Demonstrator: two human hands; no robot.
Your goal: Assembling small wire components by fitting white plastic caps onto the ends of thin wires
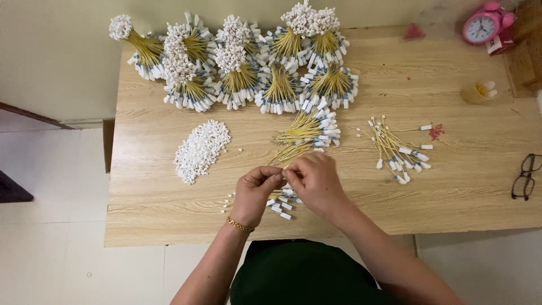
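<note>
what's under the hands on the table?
A small bunch of yellow wires with white tags lies beneath the left hand and right hand; most of it is covered.

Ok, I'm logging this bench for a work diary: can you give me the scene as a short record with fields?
surface: light wooden table
left hand: pinches a small piece at its fingertips, gold bracelet on wrist
right hand: meets the left, fingers closed on the same piece
under hands: small pile of yellow wires with white ends
loose parts: heap of white connectors
wire piles: one above the hands, one to the right
finished: tied wire bundles along the far edge
other: pink alarm clock, eyeglasses
</note>
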